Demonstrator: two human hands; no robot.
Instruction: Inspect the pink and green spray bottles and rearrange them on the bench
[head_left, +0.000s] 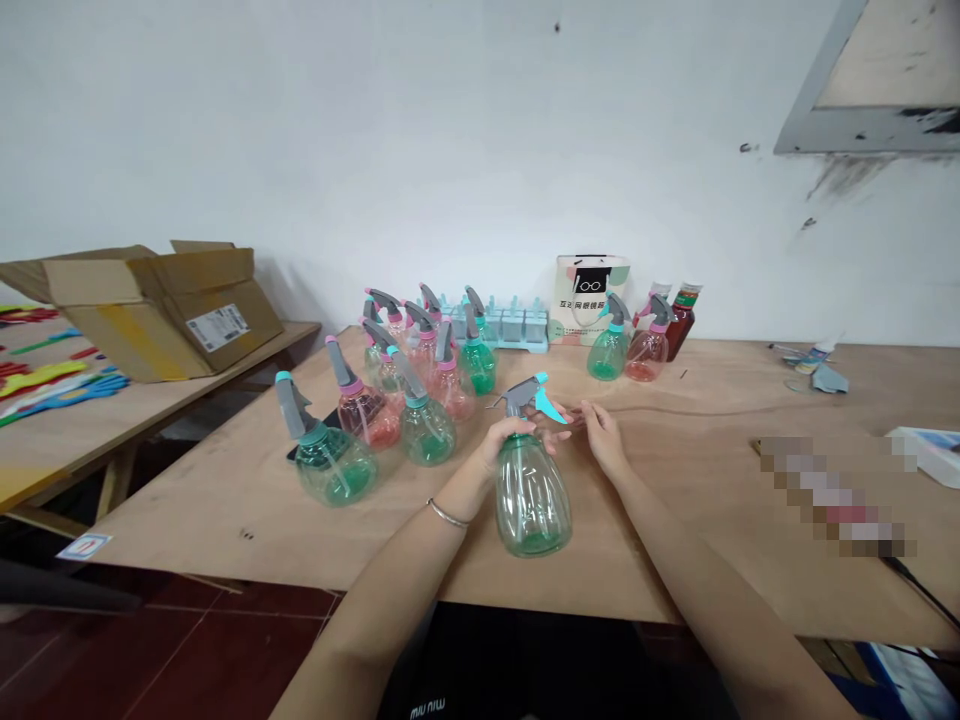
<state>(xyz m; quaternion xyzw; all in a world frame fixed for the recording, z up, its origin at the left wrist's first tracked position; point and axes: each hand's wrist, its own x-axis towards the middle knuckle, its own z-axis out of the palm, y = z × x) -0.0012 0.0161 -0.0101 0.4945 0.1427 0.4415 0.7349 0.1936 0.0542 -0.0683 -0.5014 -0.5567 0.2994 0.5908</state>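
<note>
My left hand (pixel 501 440) is wrapped round the neck of a clear green spray bottle (pixel 532 500), with its fingertips showing past the far side. The bottle is nearly upright, and its grey spray head (pixel 517 398) has a turquoise trigger (pixel 551 406) that points to the right. Just right of the trigger is my right hand (pixel 602 435), its thumb and fingers drawn together in a pinch. Whatever is between those fingers is too small to make out. To the left stand several green and pink spray bottles (pixel 427 430) with grey heads.
A green spray bottle (pixel 606 352) and a pink one (pixel 646 355) stand near a paper bag (pixel 589 325) and dark red bottles (pixel 681 325). An open cardboard box (pixel 165 320) rests on the left table. A blurred-out object (pixel 832 500) lies at right.
</note>
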